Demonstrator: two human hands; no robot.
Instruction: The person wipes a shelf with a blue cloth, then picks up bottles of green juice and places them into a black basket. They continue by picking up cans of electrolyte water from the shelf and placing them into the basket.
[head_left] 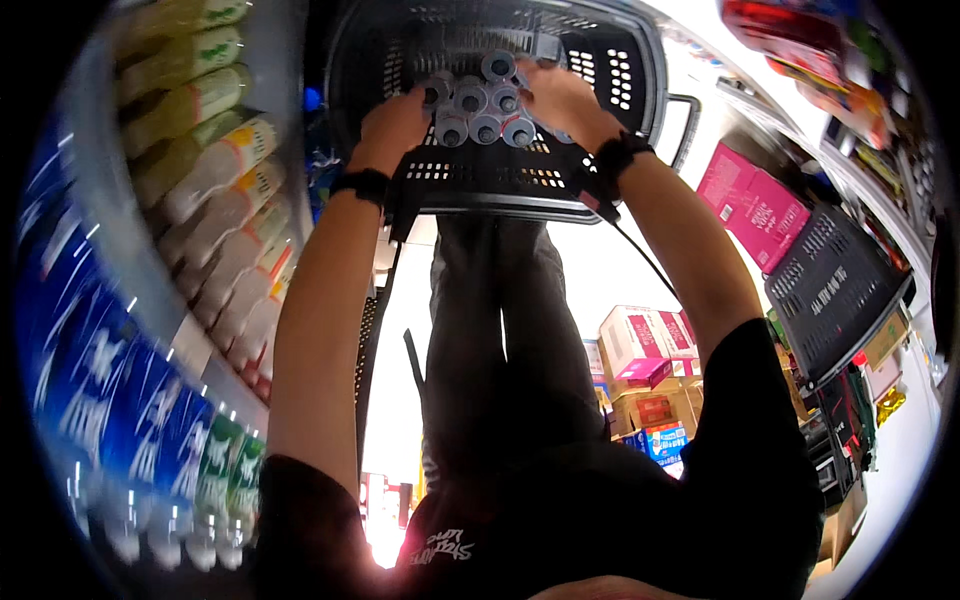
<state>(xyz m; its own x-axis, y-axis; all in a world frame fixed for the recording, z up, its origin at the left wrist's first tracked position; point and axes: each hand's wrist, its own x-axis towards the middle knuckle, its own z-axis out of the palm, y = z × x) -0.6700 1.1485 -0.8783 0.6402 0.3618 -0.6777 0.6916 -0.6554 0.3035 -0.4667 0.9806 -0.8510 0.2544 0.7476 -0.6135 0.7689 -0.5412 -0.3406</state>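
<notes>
From the head camera I looked down on a black plastic shopping basket (610, 70) at the top of the picture, and both hands were inside it. A cluster of small bottles with grey round caps (480, 105) stood close together near the front wall of the basket, the caps touching one another. The left hand (392, 125) rested at the left side of this cluster, its fingers bent over the outer bottles and touching them; I could not tell how firmly it held them. The right hand (560, 100) came from the right side and lay over the bottles at the back of the cluster, its fingers curved around them, so it seemed to be closed partly on them, but the grip itself was hidden. Each wrist carried a black band (365, 185), and a thin black cable (640, 255) ran from the right wrist band down along the forearm. On the left there was a shelf (185, 345) with rows of lying bottles, pale ones (225, 160) above and blue packs (70, 340) below. On the right I saw a pink carton (755, 205), another black basket (830, 290) standing tilted, and cardboard boxes (645, 345) on the white floor (600, 280).
</notes>
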